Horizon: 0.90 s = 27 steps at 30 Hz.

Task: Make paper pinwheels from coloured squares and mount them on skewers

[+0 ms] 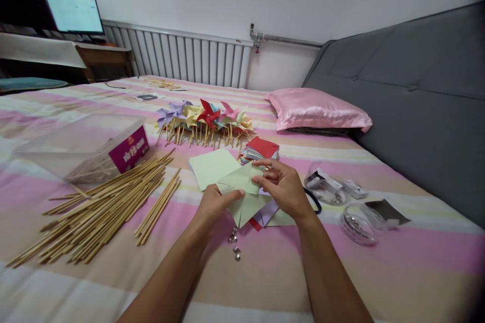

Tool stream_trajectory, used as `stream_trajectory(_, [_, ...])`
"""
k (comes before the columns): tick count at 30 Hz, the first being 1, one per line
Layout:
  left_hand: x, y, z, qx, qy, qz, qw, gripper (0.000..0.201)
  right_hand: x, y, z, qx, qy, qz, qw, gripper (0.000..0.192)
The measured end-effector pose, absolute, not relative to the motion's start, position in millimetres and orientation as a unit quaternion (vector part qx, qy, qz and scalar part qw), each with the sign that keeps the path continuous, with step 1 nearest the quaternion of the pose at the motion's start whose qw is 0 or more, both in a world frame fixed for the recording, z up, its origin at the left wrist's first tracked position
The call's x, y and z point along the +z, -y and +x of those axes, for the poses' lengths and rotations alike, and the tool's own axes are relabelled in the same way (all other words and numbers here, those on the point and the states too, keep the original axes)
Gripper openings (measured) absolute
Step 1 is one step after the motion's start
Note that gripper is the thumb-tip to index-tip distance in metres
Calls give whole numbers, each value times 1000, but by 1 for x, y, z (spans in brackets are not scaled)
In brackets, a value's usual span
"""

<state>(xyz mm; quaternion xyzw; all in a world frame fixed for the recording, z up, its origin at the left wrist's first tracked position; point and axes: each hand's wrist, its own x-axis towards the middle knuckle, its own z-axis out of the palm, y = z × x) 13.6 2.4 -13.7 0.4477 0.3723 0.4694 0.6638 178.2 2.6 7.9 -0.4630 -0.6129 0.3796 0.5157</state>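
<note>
Between my two hands is a pale green paper square [242, 179] with slits cut in from its corners. My left hand [214, 207] pinches its left side, thumb lying on top. At the upper right corner, my right hand [284, 186] grips the same paper between thumb and fingers. Under and around it lie more cut sheets, among them a purple sheet [267, 213]. A stack of pale green paper [210, 167] rests just beyond my left hand. Past my right hand sits a pile of coloured squares with a red sheet [263, 146] on top. Small silver pins [235, 245] lie close in front.
Loose wooden sticks [109, 207] spread at left by a clear plastic box [87, 146]. Finished paper pinwheels [206, 118] lie in a row behind. Round clear cases [358, 224] are at right, and a pink pillow [318, 110] lies against the grey headboard [409, 81].
</note>
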Motion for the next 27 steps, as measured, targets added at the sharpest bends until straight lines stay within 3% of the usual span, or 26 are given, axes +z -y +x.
stream_trajectory(5, [-14,-2,14,476,-380,443,658,34,9,-3,178,352,625,-460,523,28])
stream_trajectory(13, [-13,-9,10,542,-432,314,649,36,15,0,180,222,581,-478,620,19])
stream_trajectory(17, [-13,-13,8,568,-426,265,652,33,20,7,181,308,651,-447,531,11])
stream_trajectory(21, [-10,-15,8,590,-411,222,659,28,20,11,176,358,719,-421,421,21])
stream_trajectory(27, [-6,-12,9,591,-392,211,673,29,14,6,170,347,736,-413,408,24])
